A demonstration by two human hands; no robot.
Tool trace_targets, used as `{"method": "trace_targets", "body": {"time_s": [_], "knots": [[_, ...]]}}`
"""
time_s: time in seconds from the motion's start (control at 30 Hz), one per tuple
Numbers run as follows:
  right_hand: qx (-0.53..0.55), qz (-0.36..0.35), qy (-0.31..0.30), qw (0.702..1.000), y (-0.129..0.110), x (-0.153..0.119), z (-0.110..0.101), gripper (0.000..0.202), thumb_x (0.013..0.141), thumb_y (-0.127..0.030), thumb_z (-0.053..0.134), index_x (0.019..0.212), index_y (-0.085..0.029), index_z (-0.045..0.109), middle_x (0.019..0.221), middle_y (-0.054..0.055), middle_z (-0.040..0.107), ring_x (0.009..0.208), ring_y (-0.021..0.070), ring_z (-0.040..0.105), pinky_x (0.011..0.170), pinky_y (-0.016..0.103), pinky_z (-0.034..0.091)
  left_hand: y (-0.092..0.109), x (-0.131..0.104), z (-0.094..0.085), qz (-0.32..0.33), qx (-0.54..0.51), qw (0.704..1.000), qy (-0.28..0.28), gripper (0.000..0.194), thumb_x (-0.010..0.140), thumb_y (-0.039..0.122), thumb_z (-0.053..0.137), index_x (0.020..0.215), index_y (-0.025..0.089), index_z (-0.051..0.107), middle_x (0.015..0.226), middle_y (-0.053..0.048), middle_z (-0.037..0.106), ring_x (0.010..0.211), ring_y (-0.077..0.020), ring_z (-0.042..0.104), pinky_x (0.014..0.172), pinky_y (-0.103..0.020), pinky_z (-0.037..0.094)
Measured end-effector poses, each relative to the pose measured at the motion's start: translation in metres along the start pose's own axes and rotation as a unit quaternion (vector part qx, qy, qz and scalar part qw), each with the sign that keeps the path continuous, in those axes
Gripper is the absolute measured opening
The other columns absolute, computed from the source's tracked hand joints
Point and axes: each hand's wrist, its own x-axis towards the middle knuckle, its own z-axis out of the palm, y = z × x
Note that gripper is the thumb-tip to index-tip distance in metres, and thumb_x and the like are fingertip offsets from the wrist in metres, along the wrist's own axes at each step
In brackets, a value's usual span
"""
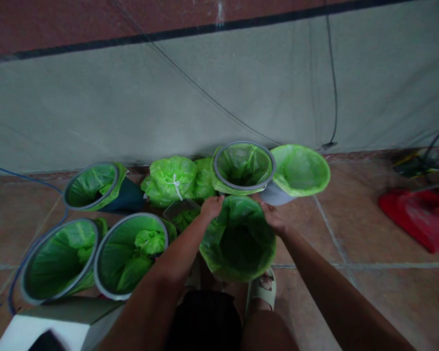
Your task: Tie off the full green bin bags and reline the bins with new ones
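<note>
1. The biggest thing is the wall (168,97), across the top of the frame. The brown floor (351,234) lies below it.
2. Three bins with gray rims sit on the left: one at middle left (119,173), one at lower left (25,280) and one right next to that (95,270). Near the middle, by the wall, are a gray-rimmed bin (244,187) and a pale gray bin (278,194). Green bags line all five.
3. The green bag (237,209) in the hands is just below the middle of the frame, with its round mouth wide and facing up. It looks like it sits over a bin, but I can't see that bin's sides. To do this well, I think, hold two sides of the edge and pull the same amount on each. Soft pulls are best, since thin bags can rip.
4. A puffy tied bag (164,178) sits up and left of the hands.
5. The left hand (212,207) is closed on the bag's upper left edge. The right hand (272,214) is curled on its upper right edge. So the bag is between the hands, touching both, and most of it hangs lower in the frame.
6. The smallest thing is the white tie (175,183) on the puffy bag.
</note>
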Motion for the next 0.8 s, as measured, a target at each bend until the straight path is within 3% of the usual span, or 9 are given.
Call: {"method": "trace_targets", "body": {"time_s": [0.13, 0.33, 0.47, 0.57, 0.67, 0.8], "knots": [[-0.053, -0.016, 0.023, 0.998, 0.003, -0.014, 0.007, 0.049, 0.094, -0.047, 0.039, 0.124, -0.017, 0.063, 0.126, 0.010, 0.065, 0.119, 0.0228, 0.058, 0.108, 0.042, 0.041, -0.012, -0.011, 0.005, 0.062, -0.038, 0.996, 0.046, 0.030, 0.095, 0.035, 0.049, 0.111, 0.023, 0.071, 0.109, -0.003, 0.074, 0.099, -0.0170, 0.068, 0.091, -0.027, 0.049], [-0.136, -0.063, 0.010, 0.989, 0.006, -0.036, 0.009, 0.051, 0.092, -0.031, 0.038, 0.139, -0.016, 0.050, 0.137, 0.009, 0.057, 0.126, 0.0219, 0.053, 0.111, 0.040, 0.039, -0.020, -0.025, 0.010, 0.138, -0.022, 0.986, 0.087, 0.031, 0.092, 0.018, 0.051, 0.118, 0.026, 0.065, 0.119, -0.001, 0.070, 0.110, -0.0154, 0.063, 0.099, -0.028, 0.046], [-0.163, -0.049, 0.002, 0.985, 0.009, -0.038, 0.012, 0.055, 0.091, -0.029, 0.036, 0.143, -0.012, 0.044, 0.140, 0.013, 0.054, 0.127, 0.0240, 0.052, 0.110, 0.042, 0.039, -0.022, -0.031, 0.011, 0.127, 0.032, 0.988, 0.084, 0.034, 0.090, 0.015, 0.050, 0.121, 0.024, 0.059, 0.121, -0.003, 0.067, 0.110, -0.0163, 0.062, 0.098, -0.028, 0.047], [-0.170, -0.009, -0.008, 0.985, 0.014, -0.037, 0.012, 0.057, 0.089, -0.028, 0.038, 0.143, -0.011, 0.042, 0.133, 0.015, 0.059, 0.119, 0.0258, 0.058, 0.105, 0.044, 0.043, -0.025, -0.037, 0.008, 0.083, 0.101, 0.991, 0.036, 0.037, 0.087, 0.015, 0.052, 0.124, 0.019, 0.054, 0.115, -0.009, 0.067, 0.106, -0.0201, 0.064, 0.093, -0.031, 0.049], [-0.173, 0.051, -0.015, 0.983, 0.013, -0.035, 0.007, 0.061, 0.084, -0.032, 0.049, 0.141, -0.010, 0.044, 0.128, 0.017, 0.061, 0.113, 0.0277, 0.061, 0.101, 0.044, 0.046, -0.025, -0.041, -0.001, 0.055, 0.138, 0.989, 0.001, 0.047, 0.081, 0.022, 0.065, 0.126, 0.015, 0.052, 0.115, -0.013, 0.067, 0.107, -0.0256, 0.064, 0.093, -0.036, 0.049], [-0.153, 0.026, 0.047, 0.987, -0.007, -0.027, -0.001, 0.057, 0.086, -0.043, 0.051, 0.134, -0.013, 0.051, 0.128, 0.015, 0.062, 0.112, 0.0263, 0.061, 0.097, 0.040, 0.048, -0.008, -0.034, -0.017, 0.080, 0.049, 0.994, 0.049, 0.059, 0.080, 0.046, 0.068, 0.130, 0.018, 0.054, 0.126, -0.011, 0.063, 0.113, -0.0257, 0.060, 0.098, -0.036, 0.047]]}}
